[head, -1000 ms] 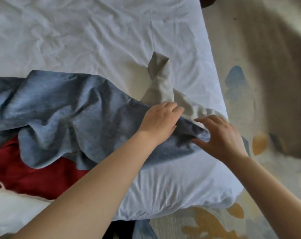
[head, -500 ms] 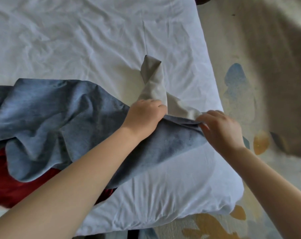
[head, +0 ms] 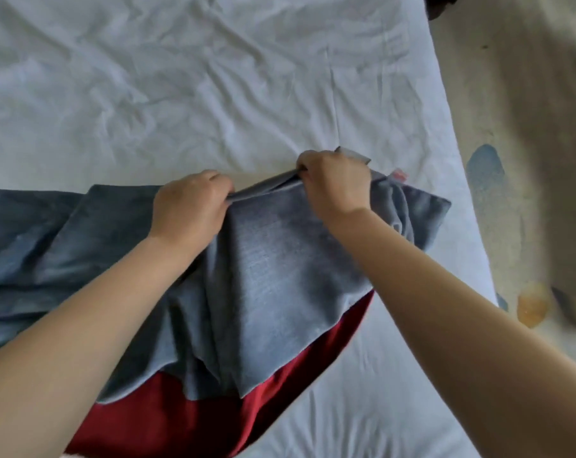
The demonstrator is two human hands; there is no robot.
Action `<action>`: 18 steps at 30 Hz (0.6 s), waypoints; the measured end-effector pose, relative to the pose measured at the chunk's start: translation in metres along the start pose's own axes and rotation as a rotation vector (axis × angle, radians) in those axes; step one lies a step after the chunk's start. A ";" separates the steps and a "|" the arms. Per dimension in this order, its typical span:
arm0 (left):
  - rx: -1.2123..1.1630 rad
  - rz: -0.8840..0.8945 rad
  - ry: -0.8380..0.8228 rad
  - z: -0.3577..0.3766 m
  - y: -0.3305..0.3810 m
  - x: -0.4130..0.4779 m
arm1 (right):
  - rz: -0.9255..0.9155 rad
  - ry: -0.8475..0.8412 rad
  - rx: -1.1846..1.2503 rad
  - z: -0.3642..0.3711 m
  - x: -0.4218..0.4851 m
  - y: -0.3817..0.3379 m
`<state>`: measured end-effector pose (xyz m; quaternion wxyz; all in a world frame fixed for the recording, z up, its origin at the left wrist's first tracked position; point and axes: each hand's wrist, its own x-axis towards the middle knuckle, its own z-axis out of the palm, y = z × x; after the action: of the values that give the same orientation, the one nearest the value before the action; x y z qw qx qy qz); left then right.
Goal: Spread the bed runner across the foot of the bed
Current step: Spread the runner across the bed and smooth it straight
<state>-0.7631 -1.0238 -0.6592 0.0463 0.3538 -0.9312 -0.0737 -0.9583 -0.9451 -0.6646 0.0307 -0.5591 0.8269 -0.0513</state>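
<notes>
The blue-grey bed runner (head: 280, 266) lies rumpled across the white-sheeted bed (head: 213, 77), reaching from the left frame edge to near the bed's right side. My left hand (head: 190, 206) grips its far edge with curled fingers. My right hand (head: 336, 183) pinches the same edge a little further right, and the strip of edge between the two hands is pulled taut. A small red tag (head: 399, 175) shows at the runner's far right corner. The runner's near edge hangs in loose folds.
A red cloth (head: 213, 414) lies under the runner's near edge, towards me. The bed's right edge (head: 458, 180) drops to a beige carpet (head: 527, 127) with blue and orange patches. A dark object (head: 440, 4) sits at the top right.
The beige underside flap that stood up is folded down and gone from sight. Both hands moved to the runner's far edge and took hold of it; more red cloth shows beneath.
</notes>
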 end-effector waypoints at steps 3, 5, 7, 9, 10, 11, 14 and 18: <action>0.035 -0.125 0.020 -0.004 -0.046 -0.002 | -0.077 -0.025 -0.019 0.005 0.024 -0.043; 0.074 -0.219 0.052 -0.009 -0.075 -0.006 | -0.137 -0.038 0.001 0.008 0.036 -0.071; 0.108 -0.299 0.063 -0.012 -0.101 -0.011 | -0.224 -0.087 0.034 0.014 0.045 -0.094; 0.134 -0.364 0.034 -0.012 -0.119 -0.016 | -0.274 -0.150 0.073 0.025 0.048 -0.107; 0.146 -0.379 0.008 -0.010 -0.124 -0.019 | -0.277 -0.170 0.096 0.030 0.048 -0.111; 0.155 -0.383 -0.016 -0.008 -0.125 -0.021 | -0.274 -0.178 0.121 0.035 0.047 -0.111; 0.143 -0.394 -0.023 0.002 -0.113 -0.022 | -0.297 -0.149 0.160 0.046 0.040 -0.097; 0.103 -0.420 0.176 0.008 -0.067 -0.019 | -0.476 0.115 0.227 0.035 0.013 -0.050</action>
<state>-0.7064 -1.0595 -0.6793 0.0926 0.5469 -0.8321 -0.0030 -0.9132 -0.9772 -0.6929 0.0331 -0.7271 0.6614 -0.1811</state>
